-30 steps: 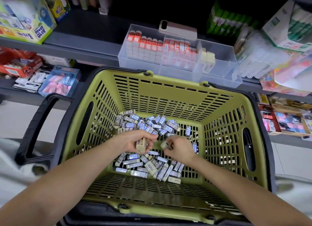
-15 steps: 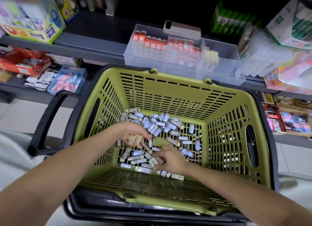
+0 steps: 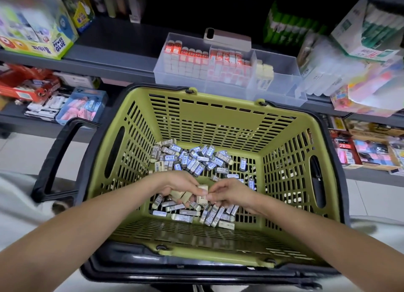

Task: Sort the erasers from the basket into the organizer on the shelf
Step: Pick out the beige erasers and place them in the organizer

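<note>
Guessing from the look of them, these erasers (image 3: 192, 158) are light, firm little blocks in paper sleeves. They're not fragile, but they're small and slick enough to squirt out of a full fist. Best grip is across the two long sides, on the sleeve rather than the bare rubber end.

They lie loose on the basket floor with their long axes pointing every which way, so no single heading. The bundle (image 3: 182, 196) in the left hand (image 3: 175, 183) sits roughly parallel, bare cream ends poking out toward the near wall. That hand is curled round the bundle.

The right hand (image 3: 231, 192) pinches one sleeved eraser (image 3: 201, 199) at its fingertips, right up against the left thumb. Which way its long axis runs I can't tell.

All this sits low in the green basket (image 3: 218, 117). Just beyond its far rim is the clear organizer (image 3: 282, 88) on the shelf (image 3: 113, 62). Red-topped erasers stand upright in its left sections, with a few cream ones (image 3: 264, 73) further right.
</note>
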Demonstrator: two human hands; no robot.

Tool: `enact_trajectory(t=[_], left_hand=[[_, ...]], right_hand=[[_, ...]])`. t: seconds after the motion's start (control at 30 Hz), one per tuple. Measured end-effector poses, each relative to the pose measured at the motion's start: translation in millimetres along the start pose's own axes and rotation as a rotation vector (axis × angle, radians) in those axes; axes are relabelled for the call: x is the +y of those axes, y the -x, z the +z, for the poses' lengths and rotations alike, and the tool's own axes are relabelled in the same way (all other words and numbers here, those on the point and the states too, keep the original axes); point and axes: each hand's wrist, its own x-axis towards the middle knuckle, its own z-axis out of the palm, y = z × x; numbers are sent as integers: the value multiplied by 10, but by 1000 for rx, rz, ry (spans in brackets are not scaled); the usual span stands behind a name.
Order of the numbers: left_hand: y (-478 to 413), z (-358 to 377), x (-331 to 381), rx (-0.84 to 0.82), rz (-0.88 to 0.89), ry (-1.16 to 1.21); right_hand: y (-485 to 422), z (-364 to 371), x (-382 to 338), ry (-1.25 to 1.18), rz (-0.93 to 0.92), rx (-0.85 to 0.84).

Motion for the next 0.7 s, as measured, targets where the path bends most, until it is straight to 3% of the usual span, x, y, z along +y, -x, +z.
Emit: enact_trajectory(t=[0.13,0.3,0.43,0.7], left_hand=[[12,-64,-18,42,32,69],[15,-101,-39,89,31,89],[16,-105,-46,112,33,106],[23,-68,-6,125,69,136]], right_hand=[[129,-150,325,457,223,-43],[97,19,430,604,264,-78],[79,129,397,769,248,1],[5,287,374,821,343,105]])
